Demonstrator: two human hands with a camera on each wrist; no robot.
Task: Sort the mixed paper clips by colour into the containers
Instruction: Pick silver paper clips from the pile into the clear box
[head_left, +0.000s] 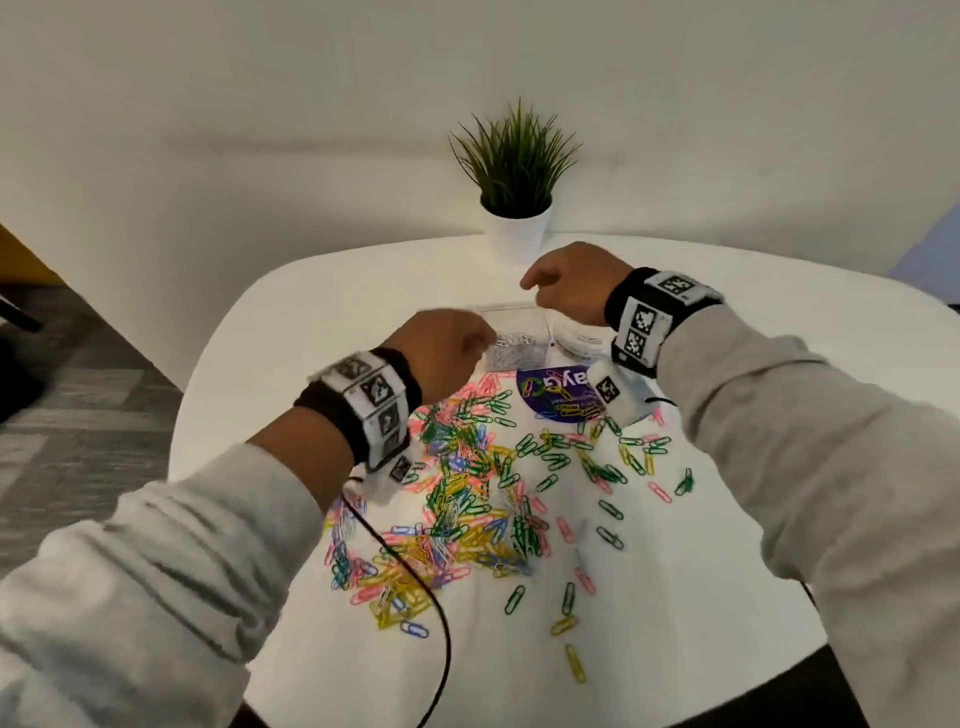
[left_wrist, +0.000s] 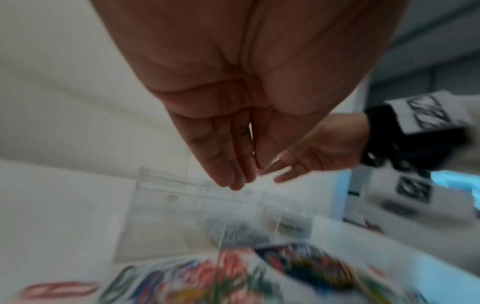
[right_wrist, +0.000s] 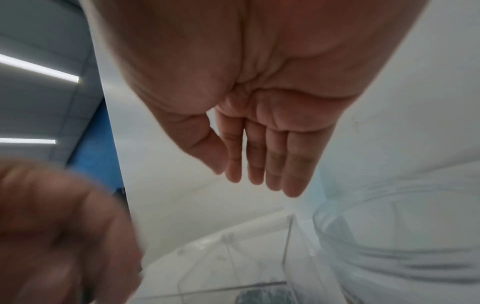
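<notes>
Both my grips hang slack-fingered, left hand (head_left: 441, 348) and right hand (head_left: 569, 286), above the clear box (head_left: 514, 338) holding white clips.

The left hand (left_wrist: 233, 115) hangs over a clear box (left_wrist: 166, 207), fingers (left_wrist: 223, 164) straight. Blurred clips (left_wrist: 207, 273) litter the worktop (left_wrist: 52, 205).

White table (head_left: 727, 519); scattered paper clips (head_left: 467, 499); clear containers (head_left: 511, 338); potted plant (head_left: 517, 208).
</notes>
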